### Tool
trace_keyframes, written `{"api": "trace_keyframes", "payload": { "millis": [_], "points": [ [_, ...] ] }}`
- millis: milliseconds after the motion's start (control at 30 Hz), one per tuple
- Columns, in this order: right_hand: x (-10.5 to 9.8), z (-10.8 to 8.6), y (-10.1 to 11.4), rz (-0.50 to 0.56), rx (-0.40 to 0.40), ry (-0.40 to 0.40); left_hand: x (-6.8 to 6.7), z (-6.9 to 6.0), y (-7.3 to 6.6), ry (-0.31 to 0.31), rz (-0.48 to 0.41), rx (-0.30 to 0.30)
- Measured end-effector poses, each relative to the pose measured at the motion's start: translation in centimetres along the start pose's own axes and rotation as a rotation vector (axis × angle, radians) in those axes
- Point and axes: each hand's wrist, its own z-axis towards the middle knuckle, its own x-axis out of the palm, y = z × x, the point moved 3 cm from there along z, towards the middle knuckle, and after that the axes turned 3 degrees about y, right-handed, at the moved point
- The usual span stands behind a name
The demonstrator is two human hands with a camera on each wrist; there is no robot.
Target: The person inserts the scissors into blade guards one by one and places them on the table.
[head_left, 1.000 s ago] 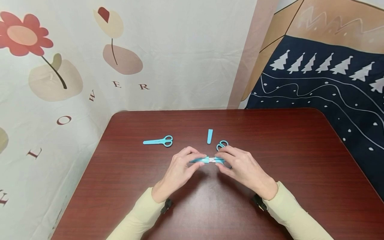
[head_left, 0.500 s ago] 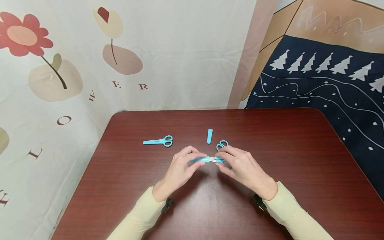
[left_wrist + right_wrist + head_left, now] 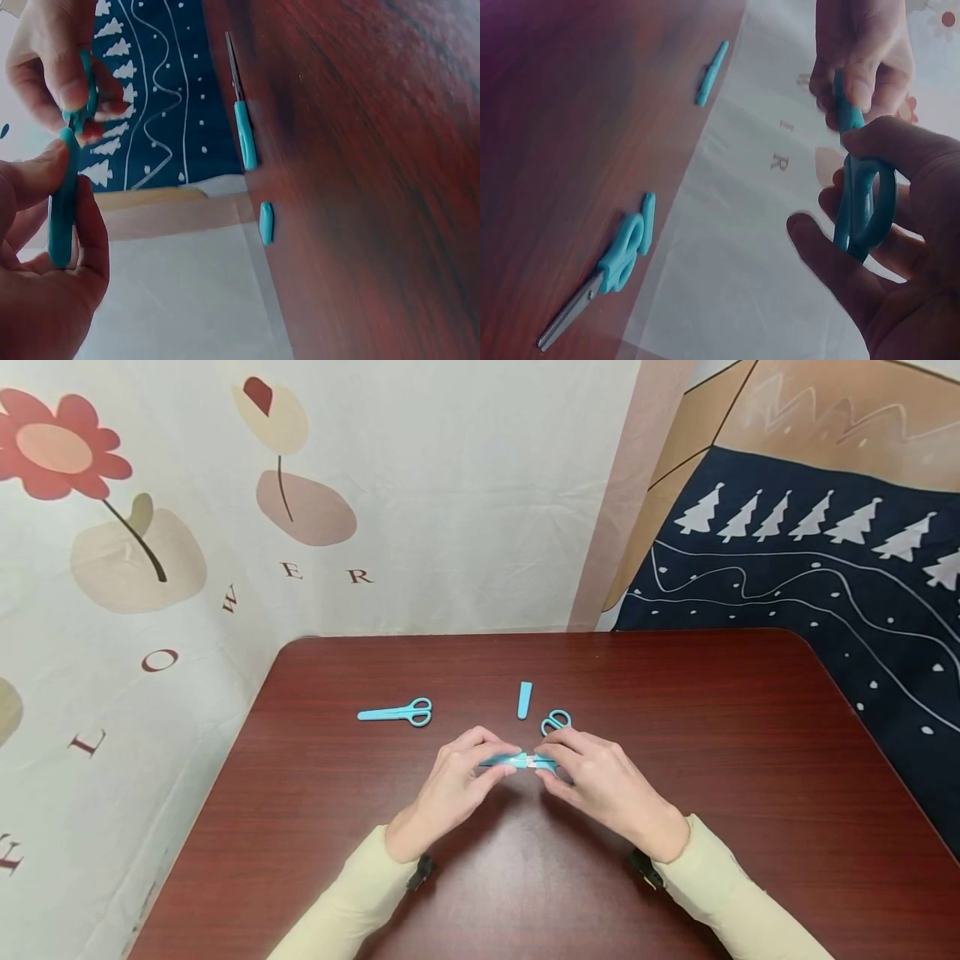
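Between the hands is a pair of blue scissors, its blades partly inside a blue sheath [image 3: 507, 761]. The left hand [image 3: 447, 789] pinches the sheath between thumb and fingers. By the blue handles [image 3: 866, 206] the right hand [image 3: 611, 785] holds the scissors, with a short stretch of metal blade [image 3: 531, 762] showing at the sheath's mouth. Beyond the right hand lies a second, bare-bladed pair of scissors [image 3: 619, 262]; in the head view the hand hides its blades. A loose blue sheath [image 3: 524, 701] lies just left of that pair's handles.
A sheathed pair of blue scissors [image 3: 395, 714] lies on the brown table [image 3: 337, 677] to the left, beyond the left hand. Behind the table hang a pale flower-print cloth [image 3: 450, 510] and a dark blue cloth with white trees [image 3: 787, 577].
The bare stretch of blade between handles and sheath has become shorter. The left hand has shifted slightly right and the right hand slightly left.
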Motion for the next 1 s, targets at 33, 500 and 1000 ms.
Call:
{"api": "trace_keyframes", "payload": {
  "millis": [33,500,1000],
  "points": [
    [0.0,0.0,0.0,0.000,-0.002,0.001,0.0,0.0,0.0,0.001,0.002,0.001],
    [0.0,-0.2,-0.2,0.009,0.008,0.000,-0.3,0.0,-0.1,0.013,0.048,-0.035],
    [-0.6,-0.6,-1.0,0.049,0.081,-0.023,-1.4,-0.6,0.5,-0.057,0.010,0.016]
  ]
}}
